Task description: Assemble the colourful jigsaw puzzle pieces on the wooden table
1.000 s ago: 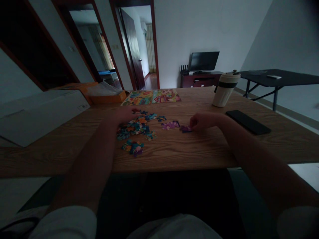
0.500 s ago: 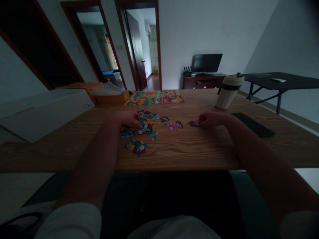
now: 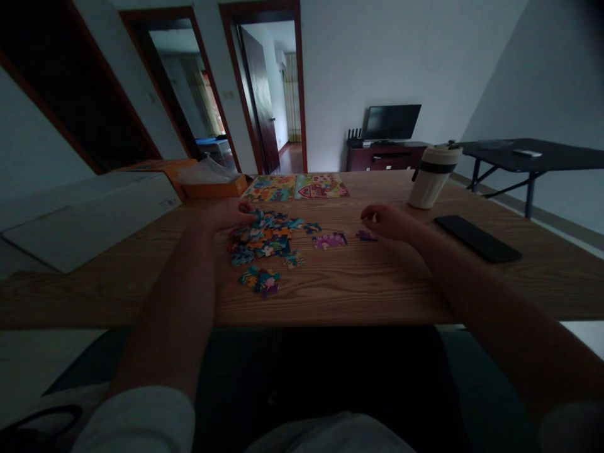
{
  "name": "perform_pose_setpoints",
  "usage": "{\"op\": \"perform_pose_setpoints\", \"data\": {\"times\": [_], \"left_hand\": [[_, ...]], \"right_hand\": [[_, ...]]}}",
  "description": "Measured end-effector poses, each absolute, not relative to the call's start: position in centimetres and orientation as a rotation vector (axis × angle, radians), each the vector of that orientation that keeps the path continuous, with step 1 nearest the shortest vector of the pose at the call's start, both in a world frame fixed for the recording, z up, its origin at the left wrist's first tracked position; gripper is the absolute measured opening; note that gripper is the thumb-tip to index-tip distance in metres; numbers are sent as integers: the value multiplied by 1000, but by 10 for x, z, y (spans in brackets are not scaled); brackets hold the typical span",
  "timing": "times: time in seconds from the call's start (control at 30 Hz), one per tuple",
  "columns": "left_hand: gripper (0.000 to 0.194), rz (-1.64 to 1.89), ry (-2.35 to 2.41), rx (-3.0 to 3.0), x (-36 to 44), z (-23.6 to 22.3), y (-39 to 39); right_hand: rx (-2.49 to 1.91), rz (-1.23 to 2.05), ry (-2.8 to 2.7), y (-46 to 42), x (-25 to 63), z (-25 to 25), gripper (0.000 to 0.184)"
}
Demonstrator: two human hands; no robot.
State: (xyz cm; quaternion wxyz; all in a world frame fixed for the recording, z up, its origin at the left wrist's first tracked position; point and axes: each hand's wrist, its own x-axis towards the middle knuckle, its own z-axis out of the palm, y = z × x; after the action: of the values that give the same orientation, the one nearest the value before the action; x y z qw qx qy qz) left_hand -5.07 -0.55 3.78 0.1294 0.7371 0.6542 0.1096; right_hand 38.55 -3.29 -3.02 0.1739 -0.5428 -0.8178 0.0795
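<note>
Loose jigsaw puzzle pieces (image 3: 267,234) lie heaped on the wooden table, mostly blue, teal and orange. My left hand (image 3: 229,215) is at the heap's far left edge, its fingers bent and a little apart over the pieces. To the right, a purple puzzle piece (image 3: 366,235) lies flat on the wood. Just beside and above it is my right hand (image 3: 387,222), fingers curled with a gap between thumb and forefinger, nothing visible between them. A joined purple section (image 3: 329,240) sits between the hands. Nearer the front edge is a joined multicoloured cluster (image 3: 259,279).
A colourful picture sheet (image 3: 297,187) lies behind the pieces. On the left are a white box (image 3: 94,217) and an orange tray (image 3: 214,187) with clear plastic. A cream tumbler (image 3: 431,177) and a black phone-like slab (image 3: 476,238) stand and lie at right.
My right hand has let go of the purple piece and lifted slightly off it. My left hand has drawn back from the middle of the heap toward its far left edge.
</note>
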Motion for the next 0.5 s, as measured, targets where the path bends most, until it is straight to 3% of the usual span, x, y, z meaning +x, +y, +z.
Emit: {"op": "perform_pose_setpoints", "data": {"times": [0.17, 0.5], "left_hand": [[39, 347, 1948, 2075, -59, 40, -4], [37, 491, 2345, 1933, -95, 20, 23]], "right_hand": [[-1270, 296, -2514, -48, 346, -39, 44], [-1339, 421, -2551, -40, 357, -42, 33]]}}
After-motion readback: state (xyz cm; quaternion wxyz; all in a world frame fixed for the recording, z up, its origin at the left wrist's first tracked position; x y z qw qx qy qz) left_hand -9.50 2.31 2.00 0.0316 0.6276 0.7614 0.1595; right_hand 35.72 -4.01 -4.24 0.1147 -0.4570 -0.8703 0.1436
